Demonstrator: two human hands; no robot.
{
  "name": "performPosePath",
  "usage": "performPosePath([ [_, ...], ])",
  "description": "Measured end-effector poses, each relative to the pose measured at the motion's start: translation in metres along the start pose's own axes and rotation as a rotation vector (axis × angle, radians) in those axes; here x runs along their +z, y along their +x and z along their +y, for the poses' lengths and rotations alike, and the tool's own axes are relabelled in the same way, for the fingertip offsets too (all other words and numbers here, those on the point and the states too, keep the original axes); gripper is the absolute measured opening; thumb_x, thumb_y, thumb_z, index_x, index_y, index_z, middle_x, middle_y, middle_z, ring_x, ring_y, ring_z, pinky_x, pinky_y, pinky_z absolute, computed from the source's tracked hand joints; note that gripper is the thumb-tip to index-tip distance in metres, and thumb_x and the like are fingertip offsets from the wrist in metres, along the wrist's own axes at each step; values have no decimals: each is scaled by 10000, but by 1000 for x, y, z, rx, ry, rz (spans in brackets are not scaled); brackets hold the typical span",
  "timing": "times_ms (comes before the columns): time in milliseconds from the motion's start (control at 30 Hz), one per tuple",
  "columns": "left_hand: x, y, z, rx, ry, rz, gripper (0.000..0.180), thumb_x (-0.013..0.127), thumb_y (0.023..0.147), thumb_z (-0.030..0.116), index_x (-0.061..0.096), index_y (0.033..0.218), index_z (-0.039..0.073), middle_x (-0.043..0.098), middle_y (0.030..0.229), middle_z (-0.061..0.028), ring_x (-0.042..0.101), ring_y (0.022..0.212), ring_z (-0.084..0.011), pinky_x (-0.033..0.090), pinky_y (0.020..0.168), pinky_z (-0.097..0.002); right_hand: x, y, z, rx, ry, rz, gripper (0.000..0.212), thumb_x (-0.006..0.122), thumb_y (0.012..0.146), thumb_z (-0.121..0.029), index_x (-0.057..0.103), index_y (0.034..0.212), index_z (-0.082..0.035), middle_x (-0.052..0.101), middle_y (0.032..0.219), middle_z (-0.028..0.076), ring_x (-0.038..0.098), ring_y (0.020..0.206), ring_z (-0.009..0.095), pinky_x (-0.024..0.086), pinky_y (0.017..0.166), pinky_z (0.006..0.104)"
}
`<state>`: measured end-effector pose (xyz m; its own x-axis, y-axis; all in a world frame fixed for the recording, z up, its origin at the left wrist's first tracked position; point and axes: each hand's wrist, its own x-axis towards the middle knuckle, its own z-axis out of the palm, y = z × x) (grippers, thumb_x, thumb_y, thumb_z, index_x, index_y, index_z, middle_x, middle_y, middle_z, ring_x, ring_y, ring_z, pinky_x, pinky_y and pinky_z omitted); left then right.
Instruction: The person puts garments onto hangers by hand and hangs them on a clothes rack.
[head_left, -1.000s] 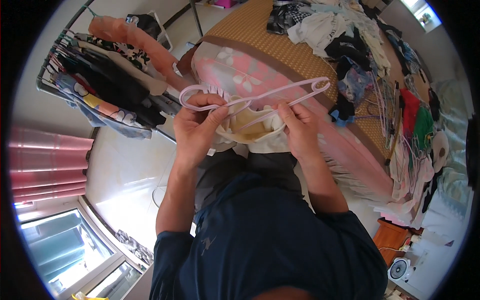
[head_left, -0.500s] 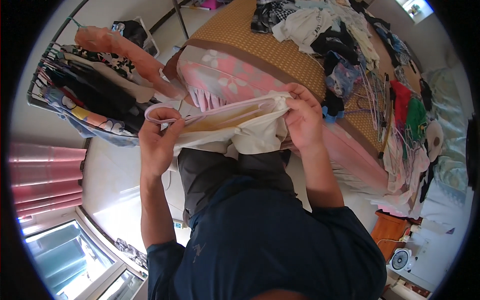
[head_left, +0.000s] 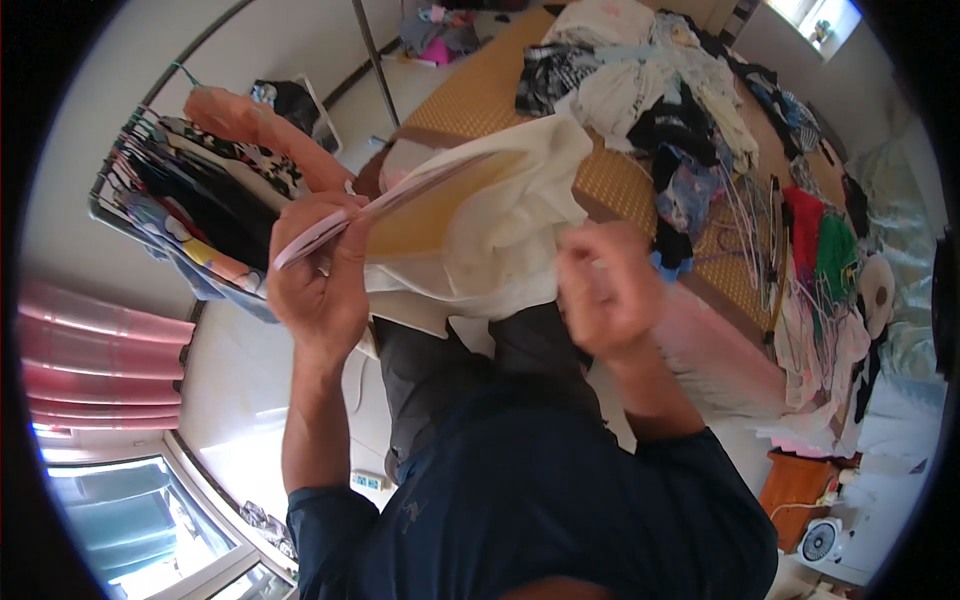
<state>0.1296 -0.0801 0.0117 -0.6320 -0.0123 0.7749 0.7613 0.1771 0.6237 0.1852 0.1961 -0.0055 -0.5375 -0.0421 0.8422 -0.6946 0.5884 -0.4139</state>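
Note:
My left hand [head_left: 320,275] is closed round one end of a pale pink clothes hanger [head_left: 312,237]. From there the hanger runs along the opening of a white garment [head_left: 500,240], whose yellowish inner side shows. The cloth hangs spread in front of my legs, its far right corner flared up over the bed edge. My right hand [head_left: 608,290] is at the garment's right side, fingers curled and blurred by motion. Whether those fingers still grip the cloth cannot be made out.
A clothes rack [head_left: 95,195] with hung garments stands at the left. Ahead is a bed with a woven mat [head_left: 480,85], bearing a heap of clothes [head_left: 640,95] and several loose hangers [head_left: 745,215]. A white fan [head_left: 822,540] stands at the lower right.
My right hand has moved down from the garment's upper right corner, and that corner has risen and flared outward. My left hand has tilted the hanger, its outer end now lower.

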Motion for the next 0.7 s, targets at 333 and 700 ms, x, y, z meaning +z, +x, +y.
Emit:
performPosePath([
  [333,-20,81,43,247,-60,-195,171,694,954,-105,612,1097,-62,665,1093,-157,682,1002,-234,553,892,-331,-33,95,75,511,635,-353,479,767,975,-154,623,1408,-7,718,1240,71,673,1034,120,550,897,288],
  [700,-41,83,25,-264,3,-311,116,715,959,-8,647,1053,-14,664,1069,-58,618,1014,-134,486,935,-288,-29,113,70,229,384,-162,195,783,956,-95,774,1120,12,732,1003,25,649,868,77,524,758,245],
])
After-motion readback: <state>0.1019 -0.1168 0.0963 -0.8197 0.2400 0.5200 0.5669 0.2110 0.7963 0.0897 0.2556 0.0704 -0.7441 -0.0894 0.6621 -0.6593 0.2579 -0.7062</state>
